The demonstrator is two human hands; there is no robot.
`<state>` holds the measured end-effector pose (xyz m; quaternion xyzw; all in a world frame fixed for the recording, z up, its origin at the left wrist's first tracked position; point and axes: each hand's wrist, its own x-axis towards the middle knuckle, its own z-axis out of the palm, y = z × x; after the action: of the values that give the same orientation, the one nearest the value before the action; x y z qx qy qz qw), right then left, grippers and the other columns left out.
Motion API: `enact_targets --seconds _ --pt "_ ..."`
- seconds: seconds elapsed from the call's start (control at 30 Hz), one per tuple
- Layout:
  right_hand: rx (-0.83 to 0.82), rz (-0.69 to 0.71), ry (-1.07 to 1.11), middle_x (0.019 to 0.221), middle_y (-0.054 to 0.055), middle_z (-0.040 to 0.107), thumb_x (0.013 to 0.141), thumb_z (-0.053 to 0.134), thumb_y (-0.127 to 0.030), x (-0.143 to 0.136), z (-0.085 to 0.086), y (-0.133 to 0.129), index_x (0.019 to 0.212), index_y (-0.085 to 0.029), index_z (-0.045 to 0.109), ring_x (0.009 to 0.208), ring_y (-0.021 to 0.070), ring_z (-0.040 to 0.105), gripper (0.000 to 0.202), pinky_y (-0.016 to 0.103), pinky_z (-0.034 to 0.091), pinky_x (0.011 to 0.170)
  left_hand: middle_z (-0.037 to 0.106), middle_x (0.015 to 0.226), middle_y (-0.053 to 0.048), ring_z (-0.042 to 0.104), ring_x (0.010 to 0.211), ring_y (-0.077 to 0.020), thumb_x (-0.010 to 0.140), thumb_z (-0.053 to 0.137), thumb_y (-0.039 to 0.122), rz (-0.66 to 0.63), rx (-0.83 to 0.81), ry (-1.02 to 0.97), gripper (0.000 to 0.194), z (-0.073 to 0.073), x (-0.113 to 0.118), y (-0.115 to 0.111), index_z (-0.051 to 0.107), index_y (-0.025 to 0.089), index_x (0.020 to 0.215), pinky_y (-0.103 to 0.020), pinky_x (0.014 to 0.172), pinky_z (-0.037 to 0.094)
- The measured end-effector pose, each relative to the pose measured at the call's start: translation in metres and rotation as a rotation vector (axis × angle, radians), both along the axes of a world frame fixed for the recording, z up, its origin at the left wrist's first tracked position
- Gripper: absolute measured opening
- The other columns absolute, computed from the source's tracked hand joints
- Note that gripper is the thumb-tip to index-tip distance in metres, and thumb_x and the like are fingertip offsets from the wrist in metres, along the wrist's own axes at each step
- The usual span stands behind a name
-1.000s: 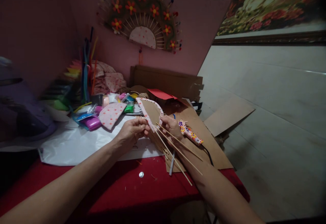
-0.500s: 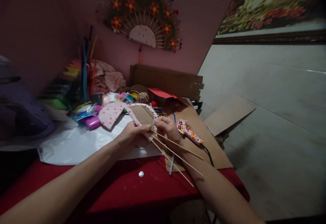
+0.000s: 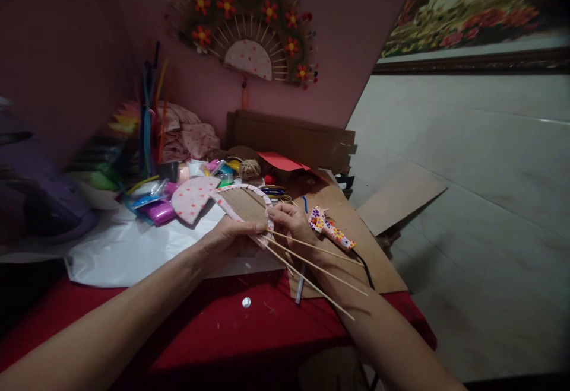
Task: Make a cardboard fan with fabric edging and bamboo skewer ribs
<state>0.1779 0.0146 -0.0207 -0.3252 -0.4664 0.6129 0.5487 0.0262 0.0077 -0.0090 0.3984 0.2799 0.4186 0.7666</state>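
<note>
While my left hand pinches the cardboard half-circle at frame centre, my right hand closes on the bamboo skewers, mid-attachment I think; next needs even fanning.

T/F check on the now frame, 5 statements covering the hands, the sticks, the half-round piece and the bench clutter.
1. Both hands hold the half-round cardboard piece. True: the left hand and the right hand grip its lower edge.
2. Thin wooden sticks jut from the piece toward the right forearm. True.
3. The spotted glue gun is in the right hand. False: it lies on the cardboard sheet beside that hand.
4. The tabletop is covered in a green cloth. False: the cloth is red.
5. A finished fan decoration hangs on the pink board. True.
</note>
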Motion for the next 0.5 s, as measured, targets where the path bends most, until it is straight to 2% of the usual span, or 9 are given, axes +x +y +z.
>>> enact_targets --seconds 0.2,0.33,0.5 --pt "-0.017 0.018 0.018 0.049 -0.006 0.045 0.064 0.073 -0.034 0.0001 -0.0027 0.0026 0.056 -0.016 0.054 0.045 0.0061 0.035 0.027 0.021 0.026 0.045 0.065 0.071 -0.004 0.060 0.057 -0.0143 0.059 0.074 0.013 0.051 -0.035 -0.003 0.039 -0.0023 0.0038 0.0000 0.063 0.013 0.096 -0.026 0.054 0.049" --pt "-0.017 0.033 0.052 0.049 -0.006 0.045 0.065 0.073 -0.032 0.0005 -0.0060 0.0047 0.056 -0.015 0.055 0.045 0.0060 0.035 0.026 0.021 0.026 0.045 0.066 0.075 -0.004 0.060 0.059 -0.0145 0.056 0.075 0.011 0.103 -0.025 -0.016 0.042 -0.0024 0.0063 -0.0016 0.062 0.012 0.096 -0.025 0.054 0.049" --pt "-0.029 0.017 0.046 0.050 -0.006 0.046 0.064 0.073 -0.032 -0.0004 -0.0045 0.0037 0.056 -0.015 0.055 0.046 0.0062 0.036 0.026 0.021 0.027 0.046 0.067 0.076 -0.003 0.061 0.061 -0.0138 0.059 0.072 0.008 0.070 -0.031 -0.075 0.040 -0.0013 0.0062 -0.0030 0.062 0.012 0.097 -0.025 0.057 0.051"
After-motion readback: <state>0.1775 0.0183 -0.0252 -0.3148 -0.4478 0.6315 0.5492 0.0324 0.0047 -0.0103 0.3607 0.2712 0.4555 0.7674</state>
